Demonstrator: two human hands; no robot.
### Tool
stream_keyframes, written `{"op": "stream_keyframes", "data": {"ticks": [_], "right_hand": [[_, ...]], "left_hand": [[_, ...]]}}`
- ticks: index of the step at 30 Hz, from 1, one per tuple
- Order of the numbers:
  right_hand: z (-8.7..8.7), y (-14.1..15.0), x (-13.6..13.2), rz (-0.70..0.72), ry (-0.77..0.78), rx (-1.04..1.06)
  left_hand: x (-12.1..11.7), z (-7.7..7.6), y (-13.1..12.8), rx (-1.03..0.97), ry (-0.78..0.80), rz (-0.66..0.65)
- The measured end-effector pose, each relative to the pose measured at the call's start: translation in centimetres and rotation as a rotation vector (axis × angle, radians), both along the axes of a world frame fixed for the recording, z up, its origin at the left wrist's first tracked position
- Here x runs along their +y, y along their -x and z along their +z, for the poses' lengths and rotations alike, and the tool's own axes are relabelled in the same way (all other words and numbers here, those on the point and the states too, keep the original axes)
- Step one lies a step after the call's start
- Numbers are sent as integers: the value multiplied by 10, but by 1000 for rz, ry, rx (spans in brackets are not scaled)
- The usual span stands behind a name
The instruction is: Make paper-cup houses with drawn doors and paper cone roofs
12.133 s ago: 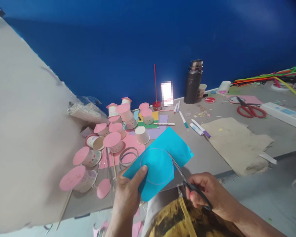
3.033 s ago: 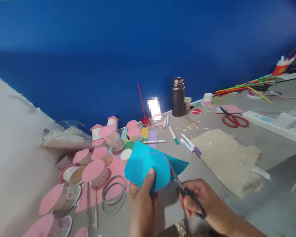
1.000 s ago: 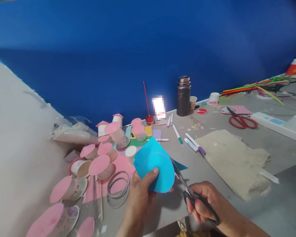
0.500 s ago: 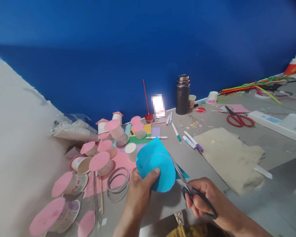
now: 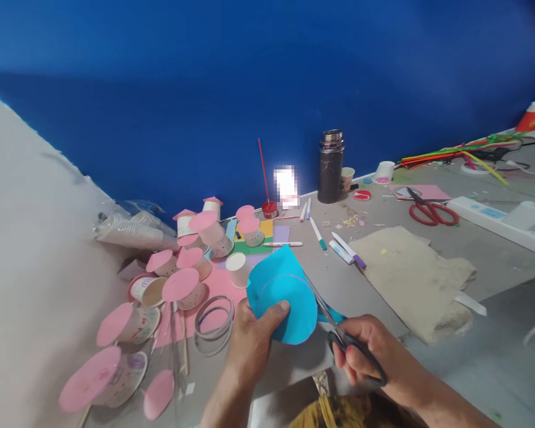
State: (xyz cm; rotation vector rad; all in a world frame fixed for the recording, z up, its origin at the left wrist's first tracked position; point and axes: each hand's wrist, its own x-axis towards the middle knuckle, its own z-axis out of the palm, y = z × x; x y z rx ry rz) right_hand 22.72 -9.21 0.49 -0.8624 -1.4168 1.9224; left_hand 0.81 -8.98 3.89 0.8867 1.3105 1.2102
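Above the table's front edge, my left hand (image 5: 257, 339) pinches a sheet of bright blue paper (image 5: 289, 315), thumb flat on its face. A purple circle outline is drawn on the paper; its lower edge is rounded, while a pointed corner remains at the top. My right hand (image 5: 370, 351) grips black-handled scissors (image 5: 337, 330), fingers in the loops. The blades lie along the paper's right edge, and a blue strip hangs behind them. Left of the paper stand a white paper cup (image 5: 238, 270) and some grey rings (image 5: 214, 326).
Several cups with pink paper discs (image 5: 183, 285) crowd the left side. Markers (image 5: 341, 252), a dark flask (image 5: 330, 169) and a beige cloth (image 5: 414, 285) lie beyond my hands. Red-handled scissors (image 5: 433, 214) and a white power strip (image 5: 494, 223) are at right.
The scissors have shifted slightly left and up at the paper's right edge, and the blue offcut behind them has changed shape. The view has tilted a little; my left hand keeps its hold.
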Motion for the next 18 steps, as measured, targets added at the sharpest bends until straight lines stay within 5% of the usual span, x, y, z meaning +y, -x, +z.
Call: {"op": "stream_keyframes", "data": {"ticks": [18], "right_hand": [[-4, -3, 0, 4, -33, -12]], "left_hand": [[2, 0, 11, 19, -7, -46]]}}
